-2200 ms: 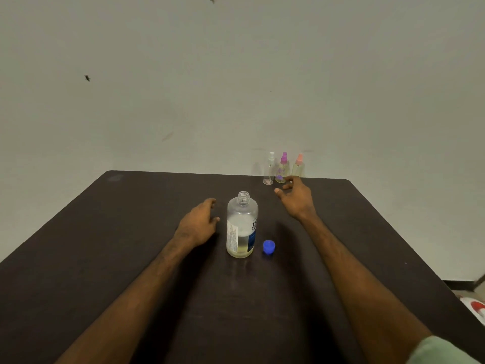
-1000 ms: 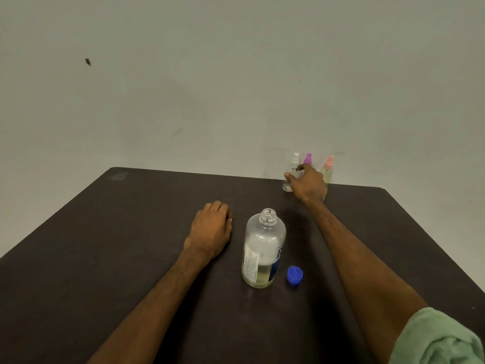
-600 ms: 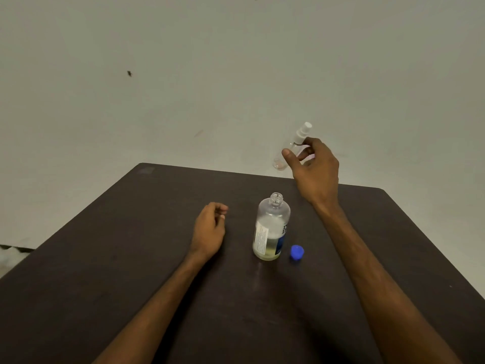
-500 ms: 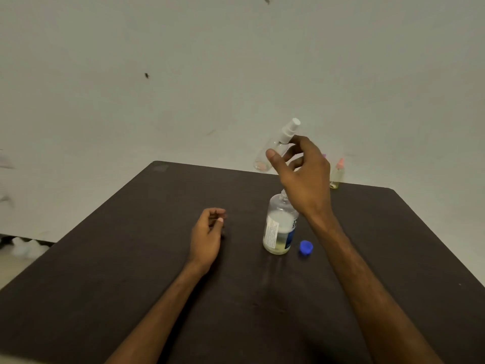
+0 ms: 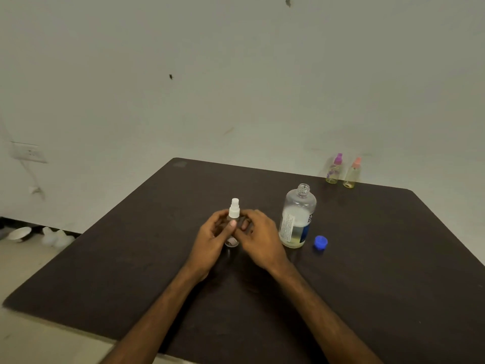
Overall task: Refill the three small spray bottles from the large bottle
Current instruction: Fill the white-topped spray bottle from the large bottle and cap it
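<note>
Dark table (image 5: 380, 271), hands (image 5: 210, 240) around spray bottle (image 5: 234, 210)

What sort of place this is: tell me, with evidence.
Probably a plain indoor room: a dark table against a bare marked wall, and a wall socket with a hanging cord.

Head-height view, downward onto table (image 5: 367, 258)
</note>
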Action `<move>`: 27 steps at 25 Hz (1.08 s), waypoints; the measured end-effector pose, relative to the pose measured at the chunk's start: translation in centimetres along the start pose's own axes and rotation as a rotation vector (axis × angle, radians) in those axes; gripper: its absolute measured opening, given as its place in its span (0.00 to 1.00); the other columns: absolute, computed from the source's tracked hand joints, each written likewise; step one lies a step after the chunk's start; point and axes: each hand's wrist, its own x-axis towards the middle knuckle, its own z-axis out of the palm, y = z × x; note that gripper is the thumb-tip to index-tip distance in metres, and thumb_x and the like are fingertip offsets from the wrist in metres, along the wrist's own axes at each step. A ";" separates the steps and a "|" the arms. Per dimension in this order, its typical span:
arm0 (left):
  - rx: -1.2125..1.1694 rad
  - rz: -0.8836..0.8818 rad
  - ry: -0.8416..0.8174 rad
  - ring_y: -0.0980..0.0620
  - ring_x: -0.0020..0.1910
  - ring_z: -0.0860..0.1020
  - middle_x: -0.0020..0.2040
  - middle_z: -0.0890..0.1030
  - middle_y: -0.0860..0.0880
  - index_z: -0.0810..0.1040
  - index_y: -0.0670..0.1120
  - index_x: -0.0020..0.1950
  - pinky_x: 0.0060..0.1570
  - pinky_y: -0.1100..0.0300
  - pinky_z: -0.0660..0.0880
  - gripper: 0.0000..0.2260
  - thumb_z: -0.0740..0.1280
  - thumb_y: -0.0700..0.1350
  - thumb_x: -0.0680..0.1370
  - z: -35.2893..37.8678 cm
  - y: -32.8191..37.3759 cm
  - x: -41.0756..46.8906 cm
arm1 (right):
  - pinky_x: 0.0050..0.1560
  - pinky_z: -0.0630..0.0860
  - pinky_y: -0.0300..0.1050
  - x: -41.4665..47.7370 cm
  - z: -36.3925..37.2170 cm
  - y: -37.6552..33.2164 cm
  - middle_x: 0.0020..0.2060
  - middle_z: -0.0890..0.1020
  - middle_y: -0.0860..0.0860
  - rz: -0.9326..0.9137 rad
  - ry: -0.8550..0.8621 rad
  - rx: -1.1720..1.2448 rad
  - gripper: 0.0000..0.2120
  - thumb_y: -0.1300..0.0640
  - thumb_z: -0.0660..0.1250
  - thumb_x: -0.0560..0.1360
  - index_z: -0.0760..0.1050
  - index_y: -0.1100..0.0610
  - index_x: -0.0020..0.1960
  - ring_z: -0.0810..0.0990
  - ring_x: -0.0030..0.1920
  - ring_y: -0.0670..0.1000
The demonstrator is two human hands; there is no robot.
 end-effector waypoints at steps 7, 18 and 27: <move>0.056 0.029 0.010 0.48 0.55 0.84 0.56 0.84 0.45 0.76 0.46 0.67 0.56 0.53 0.81 0.19 0.72 0.40 0.76 0.1 -0.4 0.0 | 0.47 0.81 0.47 0.6 -2.0 0.7 0.46 0.78 0.46 -0.002 -0.119 0.013 0.28 0.60 0.75 0.71 0.71 0.50 0.69 0.80 0.40 0.46; 0.202 0.036 0.117 0.59 0.52 0.82 0.51 0.84 0.53 0.79 0.52 0.59 0.55 0.59 0.80 0.19 0.78 0.44 0.71 0.2 -0.6 0.1 | 0.41 0.76 0.45 4.3 -3.2 -4.3 0.42 0.80 0.49 -0.046 -0.128 -0.415 0.17 0.41 0.68 0.74 0.77 0.56 0.49 0.80 0.43 0.51; 0.178 0.022 0.059 0.55 0.56 0.82 0.53 0.85 0.51 0.79 0.47 0.63 0.59 0.56 0.79 0.16 0.73 0.41 0.76 -0.2 -1.0 0.5 | 0.45 0.79 0.47 5.6 -3.3 -6.1 0.45 0.82 0.54 -0.187 -0.327 -0.634 0.04 0.60 0.70 0.74 0.80 0.59 0.48 0.82 0.45 0.54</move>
